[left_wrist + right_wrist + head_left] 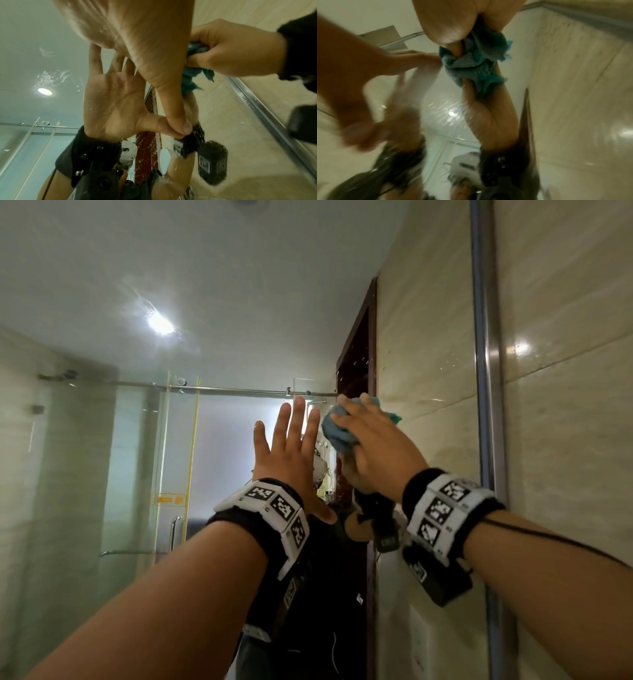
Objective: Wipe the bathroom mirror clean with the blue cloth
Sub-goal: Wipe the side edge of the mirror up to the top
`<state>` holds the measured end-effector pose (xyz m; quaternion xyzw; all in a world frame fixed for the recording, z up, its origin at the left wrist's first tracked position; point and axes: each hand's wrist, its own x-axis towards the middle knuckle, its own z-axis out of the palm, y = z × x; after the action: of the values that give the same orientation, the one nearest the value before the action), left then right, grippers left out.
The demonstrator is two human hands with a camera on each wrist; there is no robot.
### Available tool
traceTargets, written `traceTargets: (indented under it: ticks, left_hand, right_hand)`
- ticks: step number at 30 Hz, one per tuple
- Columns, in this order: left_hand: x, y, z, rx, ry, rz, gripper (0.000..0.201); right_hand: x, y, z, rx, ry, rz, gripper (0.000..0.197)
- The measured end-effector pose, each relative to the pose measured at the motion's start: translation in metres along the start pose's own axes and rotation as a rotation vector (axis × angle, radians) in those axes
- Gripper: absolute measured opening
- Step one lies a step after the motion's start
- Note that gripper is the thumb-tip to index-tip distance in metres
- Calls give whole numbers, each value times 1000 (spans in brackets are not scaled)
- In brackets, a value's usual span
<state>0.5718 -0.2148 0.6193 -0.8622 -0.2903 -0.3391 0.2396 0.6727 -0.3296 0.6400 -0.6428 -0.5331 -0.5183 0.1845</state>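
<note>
The bathroom mirror (137, 440) fills most of the head view and carries water drops and streaks. My left hand (291, 453) lies flat on the glass, fingers straight and spread. In the left wrist view its thumb (178, 121) meets its own reflection. Just right of it, my right hand (373, 446) grips the bunched blue cloth (337, 433) and holds it against the mirror. The cloth (474, 59) shows crumpled between the fingers in the blurred right wrist view, and its edge (188, 79) hangs below the right hand (231, 51).
A metal frame strip (486, 371) bounds the mirror on the right, with beige wall tiles (565, 405) beyond. The glass reflects a ceiling light (159, 325), a glass shower door with its rail (239, 390), a dark doorframe and my dark-clothed body.
</note>
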Motion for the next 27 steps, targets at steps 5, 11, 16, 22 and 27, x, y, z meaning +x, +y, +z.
traceTargets:
  ticks: [5,11,16,22,27]
  left_hand:
    - [1,-3,1,-34,9,10,153]
    - [3,-3,4,5,29,3,152]
    - [2,-4,3,-32,23,11,153]
    - [2,-3,2,-13,12,3,153]
    - [0,-1,0,-12,4,-6,153]
  right_hand:
    - [48,19,-25,190,222,361,43]
    - [27,-10,2,-71,0,148,52]
    - [54,15,-23,-188,67,173,46]
    - [63,-10,-11,-192,101,133,63]
    - [63,9,-22,-73,151,90,48]
